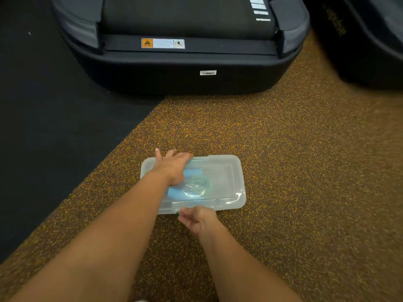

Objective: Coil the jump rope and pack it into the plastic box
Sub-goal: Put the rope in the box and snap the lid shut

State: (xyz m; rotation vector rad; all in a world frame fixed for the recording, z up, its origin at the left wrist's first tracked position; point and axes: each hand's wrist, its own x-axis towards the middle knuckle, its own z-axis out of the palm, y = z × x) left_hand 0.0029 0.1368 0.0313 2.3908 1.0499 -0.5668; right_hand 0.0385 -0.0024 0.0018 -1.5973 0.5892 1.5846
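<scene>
A head-worn camera looks down at a speckled brown rubber floor (283,160). A translucent plastic box (224,168) lies flat on it, just below the centre of the view, with its lid on. Through the cloudy lid the jump rope (197,185) shows as a pale green coil with two blue handles, lying in the left half of the box.

The left hand (173,165) reaches in from 7 o'clock and lies palm down on the lid's left part, fingers spread open and pointing toward 12 o'clock over the far edge. It grips nothing; it presses flat. The right hand (197,219) comes in from 5 o'clock and meets the near long edge of the box, fingers curled under or against the lid's rim. Whether they pinch the rim or a latch cannot be told. A small green bit shows at 9 o'clock of this hand, possibly rope poking out, too small to be sure.

The step appears to be sealing the lid. To do it well, keep the left palm bearing down so the box does not slide, press the near edge until it seats, then work round the corners, checking no rope is trapped in the seam.

At 12 o'clock stands the dark base of a treadmill (181,62) with a warning label (163,43); black matting (43,105) lies at 9 o'clock.
</scene>
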